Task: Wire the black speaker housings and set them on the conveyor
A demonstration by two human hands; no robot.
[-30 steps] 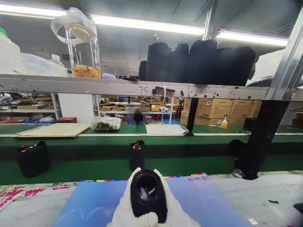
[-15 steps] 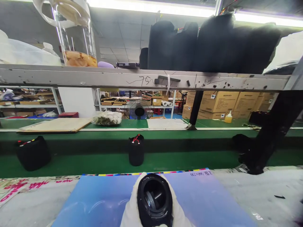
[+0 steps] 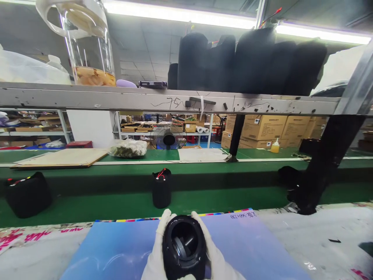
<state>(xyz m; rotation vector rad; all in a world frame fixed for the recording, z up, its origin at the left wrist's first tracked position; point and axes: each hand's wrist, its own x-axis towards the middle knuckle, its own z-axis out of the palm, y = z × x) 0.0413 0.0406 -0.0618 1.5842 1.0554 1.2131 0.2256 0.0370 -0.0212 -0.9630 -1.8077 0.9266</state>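
A black rounded housing point(image 3: 201, 254) with a round opening is held upright between my two white-gloved hands at the bottom centre. Inside the opening a grey ring-like part and a dark cylindrical piece show. My left hand point(image 3: 156, 249) wraps round its left side, and my right hand point(image 3: 215, 252) presses against its right side. Fingertips of both hands show beside the upper rim. Beneath them lies a blue-purple printed sheet point(image 3: 116, 249) with a coloured strip along its far edge.
On the green surface point(image 3: 101, 198) stand a black cylinder with red wires point(image 3: 162, 192) and a wider black piece point(image 3: 29, 196) at left. A metal shelf beam point(image 3: 131, 97) crosses above, carrying a glass jar point(image 3: 90, 54) and black covered objects point(image 3: 250, 62). A black post point(image 3: 326, 163) stands at right.
The view has shifted slightly, so the background sits further left. The housing also appears a little further left, and more of my fingers shows around its upper rim.
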